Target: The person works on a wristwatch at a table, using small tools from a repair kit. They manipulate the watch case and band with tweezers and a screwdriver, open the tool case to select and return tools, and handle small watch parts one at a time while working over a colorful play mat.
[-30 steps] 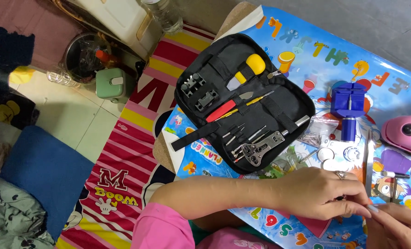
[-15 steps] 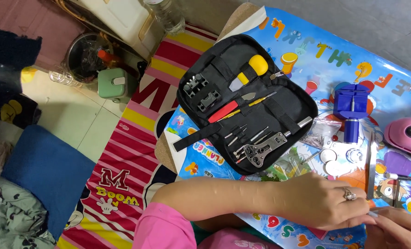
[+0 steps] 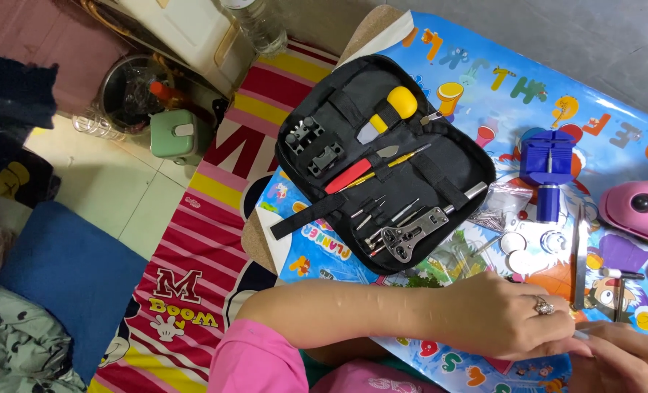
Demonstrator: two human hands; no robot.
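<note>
A small thin pale piece [image 3: 582, 335], too little of it showing to name, is pinched where the two hands meet at the lower right edge of the table [image 3: 615, 102]. The left hand [image 3: 509, 316], a ring on one finger, has its fingers [image 3: 560, 343] pressed together around the piece's end; the right hand [image 3: 622, 360] is cut off by the frame, its fingers curled toward the same spot, though whether they grip it I cannot tell. The step in hand looks like close fitting or adjusting of a tiny part, and any further move would call for steady fingertips and a finer tool. Just above the hands lie one pair of tweezers [image 3: 580, 255] and two small white discs [image 3: 514, 251]. Further up stands one blue watch-link remover [image 3: 548, 169], with one pink rounded device [image 3: 640, 207] at the right edge. One black zip tool case [image 3: 386, 156] lies open on the colourful alphabet cover, holding one yellow-headed tool [image 3: 391, 110], one red-handled tool [image 3: 349, 175], two black blocks [image 3: 315, 147] and one metal case wrench [image 3: 410, 236]. On the floor beyond are one green box [image 3: 178, 136] and one blue cushion [image 3: 66, 280].
</note>
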